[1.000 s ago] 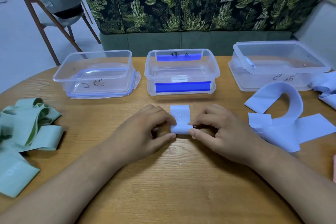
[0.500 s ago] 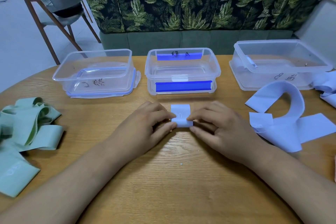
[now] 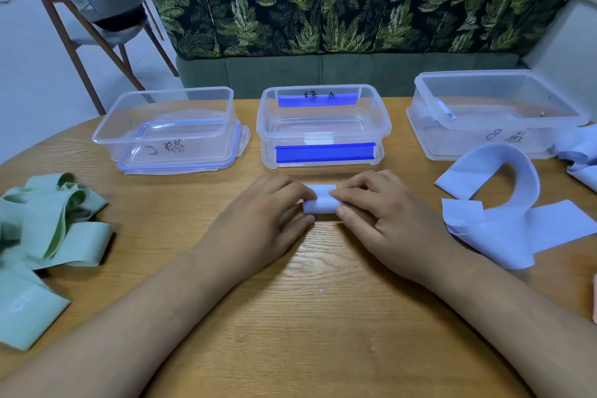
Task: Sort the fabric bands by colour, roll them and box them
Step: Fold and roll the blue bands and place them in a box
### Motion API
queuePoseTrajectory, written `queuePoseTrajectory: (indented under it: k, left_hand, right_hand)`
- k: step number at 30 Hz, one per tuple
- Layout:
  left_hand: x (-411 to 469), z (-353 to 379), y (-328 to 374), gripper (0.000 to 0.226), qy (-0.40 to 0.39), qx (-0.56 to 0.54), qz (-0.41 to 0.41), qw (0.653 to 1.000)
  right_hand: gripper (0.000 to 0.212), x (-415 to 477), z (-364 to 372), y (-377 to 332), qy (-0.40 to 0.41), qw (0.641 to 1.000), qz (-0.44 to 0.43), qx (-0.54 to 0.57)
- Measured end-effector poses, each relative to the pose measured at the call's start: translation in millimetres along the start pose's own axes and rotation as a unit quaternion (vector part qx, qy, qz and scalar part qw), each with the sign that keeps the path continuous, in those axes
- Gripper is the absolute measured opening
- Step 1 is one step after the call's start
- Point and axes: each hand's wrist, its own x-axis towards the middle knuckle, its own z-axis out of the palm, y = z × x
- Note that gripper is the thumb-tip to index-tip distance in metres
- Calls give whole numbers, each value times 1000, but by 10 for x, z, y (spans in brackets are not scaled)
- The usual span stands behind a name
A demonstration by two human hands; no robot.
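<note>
Blue roll (image 3: 319, 203) was pinched at both ends, between the curled thumb and fingers of the left hand (image 3: 261, 223) and of the right hand (image 3: 384, 223). It was kept on the table (image 3: 323, 317), just near of the middle box (image 3: 323, 153). Green bands (image 3: 48, 223) were heaped at left near the left box (image 3: 164, 149), and loose blue bands (image 3: 504, 220) at right beside the right box (image 3: 468, 142).

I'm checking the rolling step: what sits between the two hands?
In the head view, a pale blue rolled band lies on the table between the left hand and the right hand, each pinching one end.
</note>
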Motion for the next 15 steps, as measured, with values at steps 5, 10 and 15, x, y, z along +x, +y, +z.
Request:
queuePoseTrajectory:
  k: [5, 10, 15]
  left_hand:
    - [19, 21, -28, 24, 9, 19, -19, 1000]
    - [18, 23, -33, 33, -1, 30, -32, 999]
    - [26, 11, -7, 45, -16, 42, -45, 998]
  right_hand:
    - [26, -20, -28, -51, 13, 998, -51, -17]
    - [26, -11, -23, -36, 15, 996, -78, -38]
    - [35, 16, -8, 7, -2, 998, -61, -27]
